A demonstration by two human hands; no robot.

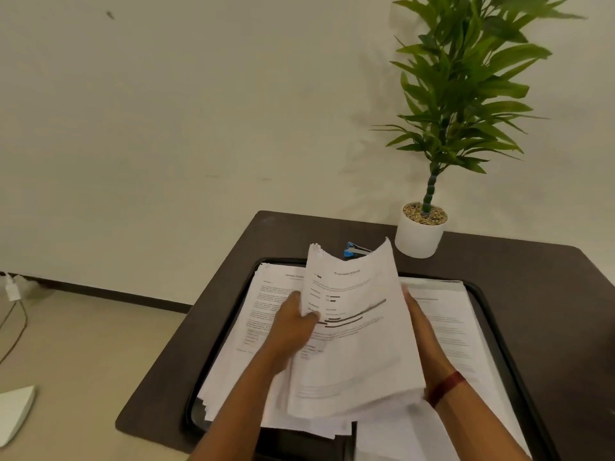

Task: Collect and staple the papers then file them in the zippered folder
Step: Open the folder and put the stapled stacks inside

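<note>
Right hand (pixel 420 324) half behind sheaf (pixel 356 327), grip uncertain

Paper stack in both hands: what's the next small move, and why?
Probably tap the lower edge of the paper stack on the tray to square it: left hand and right hand hold it raised, its top corner sheets are fanned, and the blue stapler lies behind.

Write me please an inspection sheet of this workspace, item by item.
Surface: dark table, black tray on it.
Job's things: paper stacks in tray; lifted sheaf; blue stapler behind it.
Clutter: potted plant at table's far edge.
Hands: left hand grips sheaf, thumb on top; right hand at its right edge, grip hidden.
Cables: cable and plug on floor, left.
Surroundings: pale wall, beige floor, white object lower left.
</note>
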